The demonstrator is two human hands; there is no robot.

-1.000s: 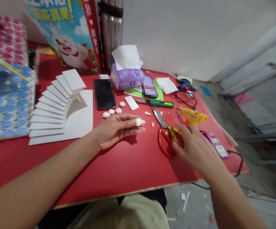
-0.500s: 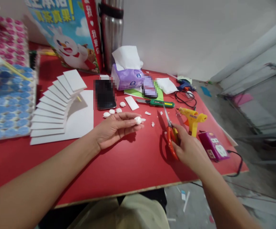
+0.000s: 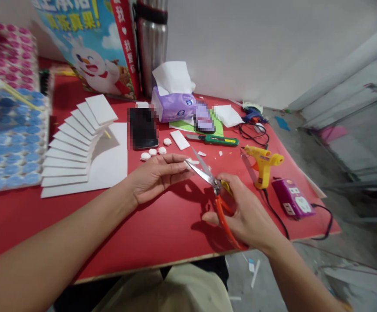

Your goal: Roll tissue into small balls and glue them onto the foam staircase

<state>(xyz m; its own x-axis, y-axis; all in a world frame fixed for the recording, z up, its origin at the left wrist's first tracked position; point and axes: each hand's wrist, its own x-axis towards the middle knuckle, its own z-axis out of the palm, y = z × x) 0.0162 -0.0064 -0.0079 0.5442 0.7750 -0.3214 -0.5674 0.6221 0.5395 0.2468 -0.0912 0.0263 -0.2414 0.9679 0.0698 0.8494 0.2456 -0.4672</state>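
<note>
My left hand (image 3: 157, 175) rests on the red table (image 3: 162, 234), its fingertips pinched on a small white foam piece (image 3: 188, 163). My right hand (image 3: 243, 212) grips the red-handled scissors (image 3: 214, 190) with the blades apart. The blade tips point left and reach the foam piece at my left fingertips. Three similar white rounded pieces (image 3: 153, 152) lie just beyond my left hand, beside a black phone (image 3: 142, 128).
A fanned stack of white foam strips (image 3: 77, 138) lies at the left on a white sheet. A yellow glue gun (image 3: 263, 164), a purple power strip (image 3: 292, 198), a green utility knife (image 3: 219, 140), a tissue pack (image 3: 174, 104) and a steel flask (image 3: 151, 43) stand around.
My right hand picked the scissors up off the table, swung them left and opened the blades at the foam piece. My left hand stayed in place.
</note>
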